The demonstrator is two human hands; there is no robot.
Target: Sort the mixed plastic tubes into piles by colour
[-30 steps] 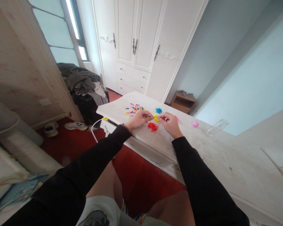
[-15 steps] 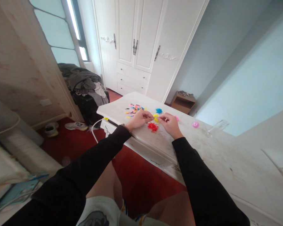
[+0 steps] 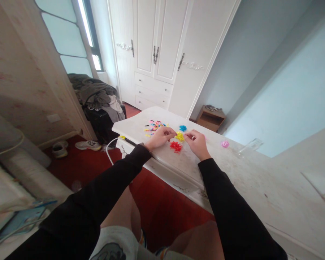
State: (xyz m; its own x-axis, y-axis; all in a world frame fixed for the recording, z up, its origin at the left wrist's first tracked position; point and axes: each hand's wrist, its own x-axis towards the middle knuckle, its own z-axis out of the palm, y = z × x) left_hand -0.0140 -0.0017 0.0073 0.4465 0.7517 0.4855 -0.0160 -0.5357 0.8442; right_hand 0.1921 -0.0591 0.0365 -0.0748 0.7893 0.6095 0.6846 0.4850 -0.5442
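Observation:
My left hand (image 3: pixel 164 137) hovers at the left of a small yellow pile (image 3: pixel 180 136), thumb and fingertips pinched together. On the pile's other side, my right hand (image 3: pixel 195 141) also makes a pinch. Whatever lies between either set of fingertips is too small to make out. The pieces look like little rubber bands. A red pile (image 3: pixel 176 146) lies nearer to me, just below the yellow one, and a blue pile (image 3: pixel 182 128) is behind it. Beyond my left hand spreads a mixed-colour heap (image 3: pixel 156 125) of the same small pieces.
These piles are on a white dresser top (image 3: pixel 227 166). Farther right are a pink round item (image 3: pixel 224 144) and a clear glass-like container (image 3: pixel 251 147) lying on its side. A white cable (image 3: pixel 107 151) hangs at the left edge. Behind stands a white wardrobe (image 3: pixel 148 32).
My fingertips have drawn slightly apart, the right hand shifting a little to the right. More of the yellow pile shows between them. The other piles look unchanged.

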